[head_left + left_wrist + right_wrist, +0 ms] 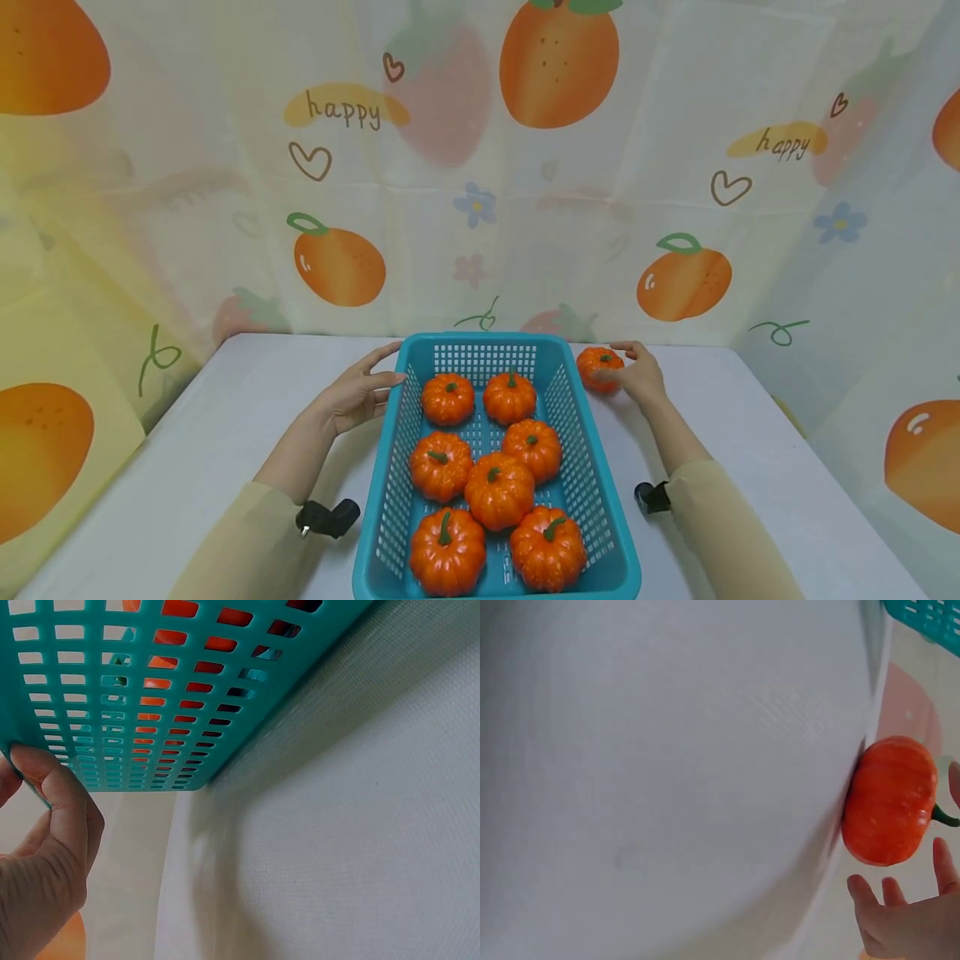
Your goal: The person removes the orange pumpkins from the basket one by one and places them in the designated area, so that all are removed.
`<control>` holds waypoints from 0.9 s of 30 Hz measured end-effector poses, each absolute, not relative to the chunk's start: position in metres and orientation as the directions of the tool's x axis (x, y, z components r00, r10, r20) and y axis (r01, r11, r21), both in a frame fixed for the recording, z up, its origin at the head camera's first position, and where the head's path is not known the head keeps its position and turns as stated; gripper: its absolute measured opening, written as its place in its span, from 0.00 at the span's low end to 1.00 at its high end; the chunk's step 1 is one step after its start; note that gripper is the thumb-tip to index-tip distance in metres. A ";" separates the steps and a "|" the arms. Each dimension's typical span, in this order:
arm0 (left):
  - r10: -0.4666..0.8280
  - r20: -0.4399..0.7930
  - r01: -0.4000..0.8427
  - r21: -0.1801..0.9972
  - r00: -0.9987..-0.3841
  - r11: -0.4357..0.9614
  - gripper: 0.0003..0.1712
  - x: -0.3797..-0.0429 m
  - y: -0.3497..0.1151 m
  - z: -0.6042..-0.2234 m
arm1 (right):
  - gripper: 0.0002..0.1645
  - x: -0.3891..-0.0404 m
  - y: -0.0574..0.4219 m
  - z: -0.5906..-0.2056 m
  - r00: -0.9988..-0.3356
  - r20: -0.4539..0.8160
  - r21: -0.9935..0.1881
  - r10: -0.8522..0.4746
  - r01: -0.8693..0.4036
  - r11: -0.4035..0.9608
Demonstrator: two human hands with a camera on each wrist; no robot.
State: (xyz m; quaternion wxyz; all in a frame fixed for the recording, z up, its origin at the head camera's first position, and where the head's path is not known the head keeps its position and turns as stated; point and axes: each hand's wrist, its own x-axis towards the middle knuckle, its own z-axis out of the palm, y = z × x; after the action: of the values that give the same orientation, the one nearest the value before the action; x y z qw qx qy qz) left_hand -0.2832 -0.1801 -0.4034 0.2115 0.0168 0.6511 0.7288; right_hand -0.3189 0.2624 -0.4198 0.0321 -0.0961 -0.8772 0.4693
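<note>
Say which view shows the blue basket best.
The head view: nearly all the blue basket, rim and inside, shows. The left wrist view shows part of its perforated outer wall; the right wrist view, only a small piece.

From the head we look forward and down over the blue basket (581,467), which our left-wrist camera shares low and close, our sideways-tipped right-wrist view sharing the outlying pumpkin (594,362).

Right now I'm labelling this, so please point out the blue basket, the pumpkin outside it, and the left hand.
Blue basket (486,360), head view: far wall.
Pumpkin outside the basket (889,801), right wrist view: side.
Left hand (355,398), head view: middle.
</note>
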 end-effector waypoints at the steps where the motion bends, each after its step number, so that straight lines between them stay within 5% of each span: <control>1: 0.335 -0.247 -0.282 0.958 -0.909 -0.059 0.42 -0.283 -0.180 -0.403 | 0.41 -0.318 0.263 -0.417 -0.979 -0.026 -0.832 0.204 0.134 0.538; 12: 0.342 -0.235 -0.268 0.962 -0.910 -0.051 0.43 -0.284 -0.181 -0.403 | 0.39 -0.315 0.264 -0.374 -0.963 0.108 -0.859 0.246 0.033 0.510; 27: 0.350 -0.231 -0.269 0.961 -0.908 -0.062 0.43 -0.282 -0.182 -0.403 | 0.40 -0.303 0.218 -0.296 -0.987 0.158 -0.923 0.003 -0.147 0.355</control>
State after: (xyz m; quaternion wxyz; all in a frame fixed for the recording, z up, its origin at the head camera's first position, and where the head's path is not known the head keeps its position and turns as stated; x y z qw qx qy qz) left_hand -0.2825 -0.1816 -0.4033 0.2124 0.0313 0.6509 0.7281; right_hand -0.3027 0.2182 -0.2958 0.0662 0.0438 -0.8204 0.5662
